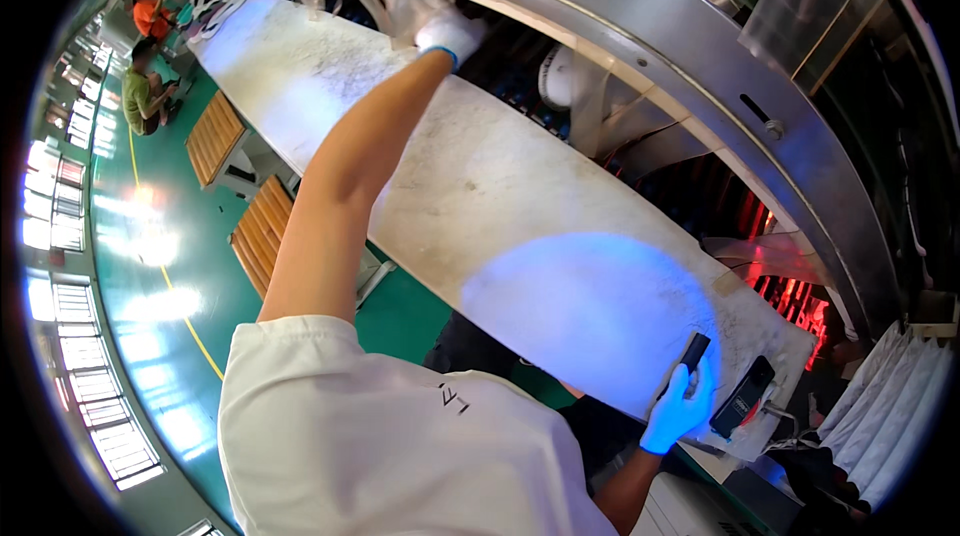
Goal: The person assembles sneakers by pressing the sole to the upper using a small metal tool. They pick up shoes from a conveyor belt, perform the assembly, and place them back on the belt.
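My right hand (682, 408), in a glove lit blue, is closed round a small black flashlight (695, 347) above the near right end of a long pale worktable (440, 176). A bright blue-violet patch of light (590, 301) spreads over the tabletop beside it. My left arm stretches across the table to the far edge. There my left hand (452, 34), in a white glove with a blue cuff, reaches in at the clear strip curtain (400, 8) of a metal machine. Its fingers are blurred and partly hidden, so whatever they touch does not show.
A black phone-like object (743, 396) lies right of my right hand. The curved metal machine housing (690, 26) borders the far side, with a white round part (556, 76) inside and red glowing slots at right. Shoe parts (225, 11) lie at the far left; wooden-slat stands (265, 236) and seated people are beyond.
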### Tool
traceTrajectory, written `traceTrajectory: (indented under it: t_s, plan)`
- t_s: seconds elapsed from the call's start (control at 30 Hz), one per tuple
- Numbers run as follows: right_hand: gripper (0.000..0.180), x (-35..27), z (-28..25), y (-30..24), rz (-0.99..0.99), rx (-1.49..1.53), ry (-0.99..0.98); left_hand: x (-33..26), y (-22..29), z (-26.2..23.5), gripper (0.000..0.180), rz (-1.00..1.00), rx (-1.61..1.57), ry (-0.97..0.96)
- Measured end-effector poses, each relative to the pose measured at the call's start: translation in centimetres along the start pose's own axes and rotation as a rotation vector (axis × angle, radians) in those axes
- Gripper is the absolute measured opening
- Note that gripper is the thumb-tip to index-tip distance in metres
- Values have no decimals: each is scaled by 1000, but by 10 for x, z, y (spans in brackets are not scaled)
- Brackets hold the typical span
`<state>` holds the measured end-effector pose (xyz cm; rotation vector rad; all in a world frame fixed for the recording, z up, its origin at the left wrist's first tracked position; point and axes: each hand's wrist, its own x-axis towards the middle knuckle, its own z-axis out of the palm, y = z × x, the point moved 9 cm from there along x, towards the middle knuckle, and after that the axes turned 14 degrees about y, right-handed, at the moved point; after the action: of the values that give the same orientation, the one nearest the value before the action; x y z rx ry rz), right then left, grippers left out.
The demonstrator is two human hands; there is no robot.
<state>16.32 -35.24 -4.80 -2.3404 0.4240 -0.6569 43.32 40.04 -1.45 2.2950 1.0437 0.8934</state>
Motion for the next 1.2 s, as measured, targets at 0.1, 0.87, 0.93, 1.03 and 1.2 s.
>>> traceTrajectory:
  t_s: [0.1, 0.87, 0.93, 1.03, 1.2]
  plan:
    - [45, -4, -2, 6, -3, -26, 21, 50, -17, 34, 74, -64, 64, 28]
    - [60, 0, 3, -12, -47, 133, -66, -110, 109, 120, 46, 533, 237, -294]
    - [61, 4, 5, -12, -135, 149, -16, -96, 93, 96, 44, 395, 100, -298]
    - [59, 0, 4, -12, -213, 114, 93, -131, 63, 53, 41, -611, -1151, -928]
    - [61, -8, -18, -48, -464, 8, 198, -315, 110, -108, 69, -923, -1647, -1038]
